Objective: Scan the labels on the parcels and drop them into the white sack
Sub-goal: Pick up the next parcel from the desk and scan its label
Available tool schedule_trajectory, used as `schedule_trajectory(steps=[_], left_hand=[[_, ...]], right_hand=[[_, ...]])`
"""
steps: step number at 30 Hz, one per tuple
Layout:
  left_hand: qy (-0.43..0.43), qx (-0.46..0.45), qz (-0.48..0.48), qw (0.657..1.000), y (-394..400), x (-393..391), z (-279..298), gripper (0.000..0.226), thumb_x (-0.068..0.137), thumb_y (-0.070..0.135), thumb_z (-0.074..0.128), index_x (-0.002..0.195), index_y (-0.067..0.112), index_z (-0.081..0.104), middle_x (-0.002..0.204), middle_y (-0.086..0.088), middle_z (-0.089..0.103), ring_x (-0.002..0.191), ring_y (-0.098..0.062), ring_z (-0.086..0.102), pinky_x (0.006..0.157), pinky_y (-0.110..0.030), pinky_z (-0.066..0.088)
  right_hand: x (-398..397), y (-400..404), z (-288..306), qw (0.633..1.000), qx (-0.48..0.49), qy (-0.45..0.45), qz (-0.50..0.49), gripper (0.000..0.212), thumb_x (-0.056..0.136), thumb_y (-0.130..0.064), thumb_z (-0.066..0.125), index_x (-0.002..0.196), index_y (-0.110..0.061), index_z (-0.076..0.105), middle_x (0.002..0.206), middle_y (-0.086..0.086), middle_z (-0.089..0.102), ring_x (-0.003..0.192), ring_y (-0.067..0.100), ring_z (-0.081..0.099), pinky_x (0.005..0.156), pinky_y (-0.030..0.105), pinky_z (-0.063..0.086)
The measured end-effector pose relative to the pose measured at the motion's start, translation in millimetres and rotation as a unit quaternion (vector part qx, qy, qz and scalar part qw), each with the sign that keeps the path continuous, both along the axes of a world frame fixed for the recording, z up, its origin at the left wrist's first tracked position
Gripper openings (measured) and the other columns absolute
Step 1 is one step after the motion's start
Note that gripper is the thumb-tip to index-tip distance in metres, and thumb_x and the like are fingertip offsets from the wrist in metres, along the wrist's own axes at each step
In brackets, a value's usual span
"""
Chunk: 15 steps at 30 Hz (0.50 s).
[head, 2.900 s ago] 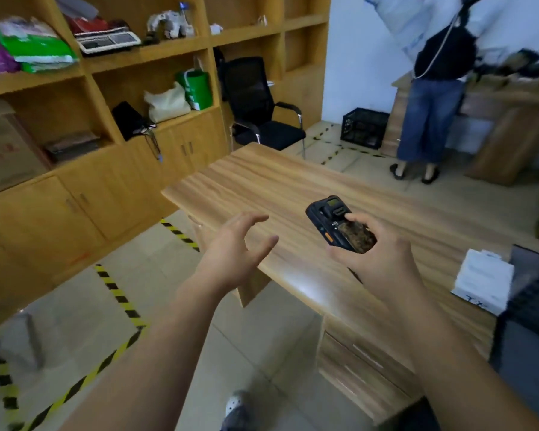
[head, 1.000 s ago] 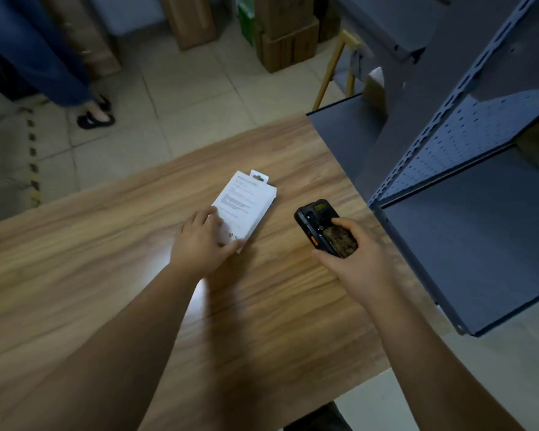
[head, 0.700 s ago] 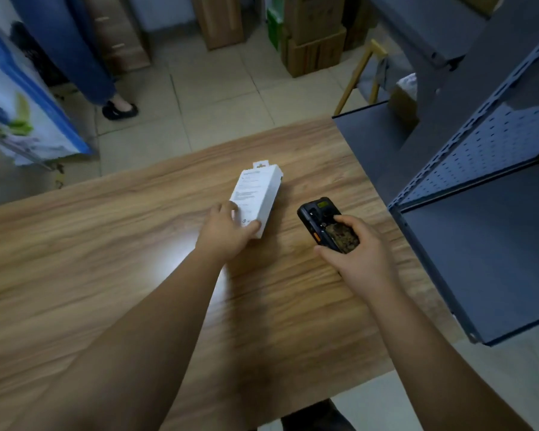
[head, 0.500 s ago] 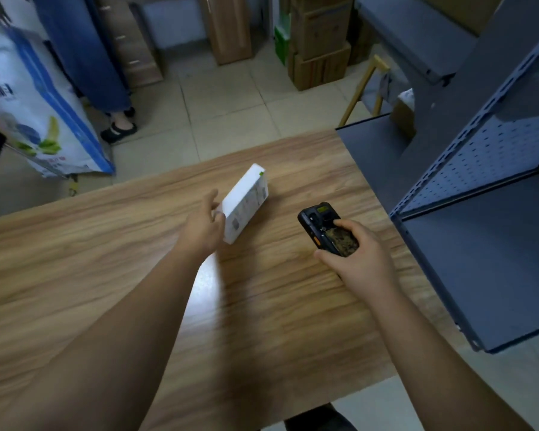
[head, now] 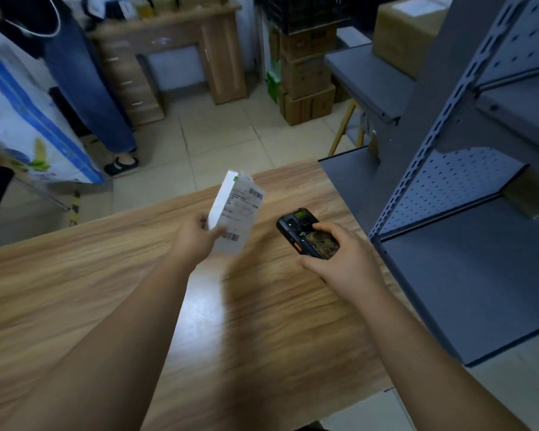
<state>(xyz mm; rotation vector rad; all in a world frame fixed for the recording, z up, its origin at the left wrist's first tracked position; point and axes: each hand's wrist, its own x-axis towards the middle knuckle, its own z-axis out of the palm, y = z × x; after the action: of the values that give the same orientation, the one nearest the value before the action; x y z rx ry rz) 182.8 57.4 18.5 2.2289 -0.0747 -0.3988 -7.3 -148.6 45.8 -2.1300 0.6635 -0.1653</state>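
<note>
My left hand (head: 196, 239) grips the lower end of a small white parcel box (head: 235, 209), lifted off the wooden table (head: 75, 290) and tilted upright, its barcode label facing me. To the right, my right hand (head: 339, 259) holds a black handheld scanner (head: 307, 233) just above the table, its top end aimed away from me. A white sack with blue print (head: 22, 126) hangs at the far left beyond the table.
A grey metal shelf rack (head: 464, 181) stands close on the right. A person in blue jeans (head: 84, 82) stands beside the sack. Stacked cardboard boxes (head: 305, 79) and a wooden desk (head: 175, 57) sit further back on the tiled floor.
My left hand picked the white box up from the table and turned it so the label shows. The scanner hand stayed about where it was.
</note>
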Motion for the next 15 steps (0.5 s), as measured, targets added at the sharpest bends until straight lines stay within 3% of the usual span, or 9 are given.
schedule_trajectory(steps=[3,7,15], left_hand=[[-0.014,-0.084,0.027,0.996,19.2,0.5,30.0,0.032,0.085,0.027,0.075,0.109,0.013,0.06,0.11,-0.005,0.07,0.099,-0.023,0.067,0.088,-0.044,0.054],[-0.04,-0.151,0.074,0.985,44.3,1.0,70.5,0.028,0.093,0.022,0.067,0.116,0.013,0.053,0.109,-0.002,0.067,0.099,-0.017,0.064,0.072,-0.029,0.049],[-0.11,-0.182,0.148,0.966,105.1,-6.3,111.7,0.025,0.093,0.018,0.066,0.114,0.016,0.052,0.113,-0.001,0.067,0.101,-0.014,0.064,0.072,-0.024,0.047]], right_hand=[[18.4,7.8,31.1,0.999,0.002,-0.016,0.03,0.065,0.067,-0.048,0.083,0.126,-0.044,0.057,0.114,-0.014,0.061,0.105,0.009,0.058,0.088,0.036,0.053],[42.5,26.9,69.8,0.996,0.014,-0.038,0.075,0.063,0.067,-0.046,0.084,0.124,-0.045,0.057,0.111,-0.013,0.061,0.1,0.01,0.058,0.083,0.033,0.052],[66.0,75.8,118.8,0.986,0.049,-0.045,0.154,0.058,0.065,-0.035,0.087,0.117,-0.039,0.061,0.098,-0.02,0.059,0.09,0.003,0.06,0.078,0.027,0.051]])
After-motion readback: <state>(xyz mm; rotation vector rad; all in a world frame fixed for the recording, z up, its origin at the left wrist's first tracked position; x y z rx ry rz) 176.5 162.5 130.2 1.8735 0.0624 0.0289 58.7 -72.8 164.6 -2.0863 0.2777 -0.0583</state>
